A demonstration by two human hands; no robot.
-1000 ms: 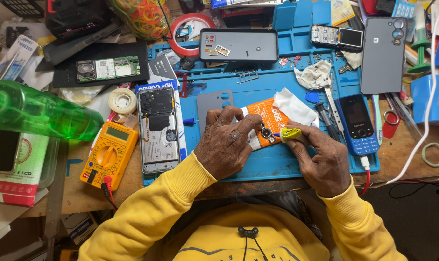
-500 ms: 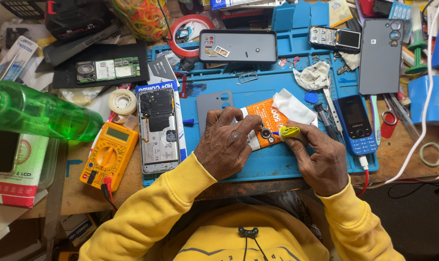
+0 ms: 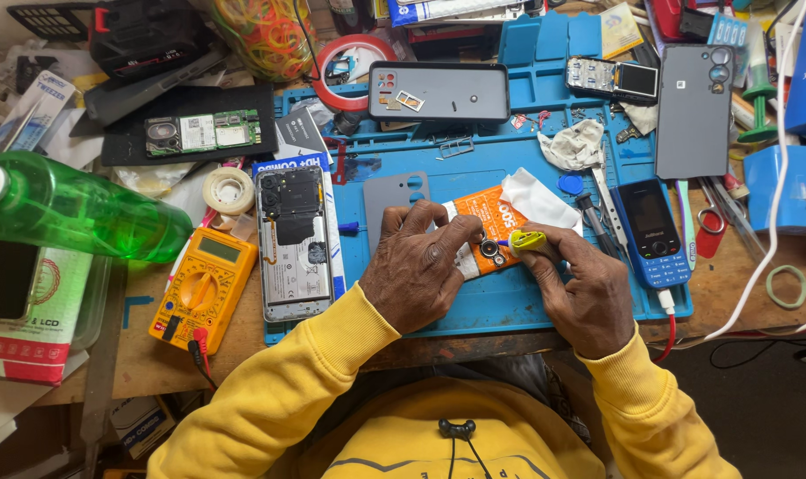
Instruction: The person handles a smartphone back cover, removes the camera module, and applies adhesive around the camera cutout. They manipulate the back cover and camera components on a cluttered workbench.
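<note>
Blue mat [image 3: 474, 306]: both hands [image 3: 421, 266] unmoved on orange phone [image 3: 492, 222].

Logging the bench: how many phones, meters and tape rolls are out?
Phones: 5: opened phone, dark phone, grey phone, blue keypad phone, small keypad phone
Meters: 1: multimeter
Tape rolls: 2: white, red
Total: 8

Around the blue work mat [image 3: 509, 302] I see: an orange-and-white sachet [image 3: 490, 222] on it, a yellow multimeter's grey screen [image 3: 219, 251] left of it, a red-and-white box [image 3: 32, 319] (flat, rectangular) further left.
</note>
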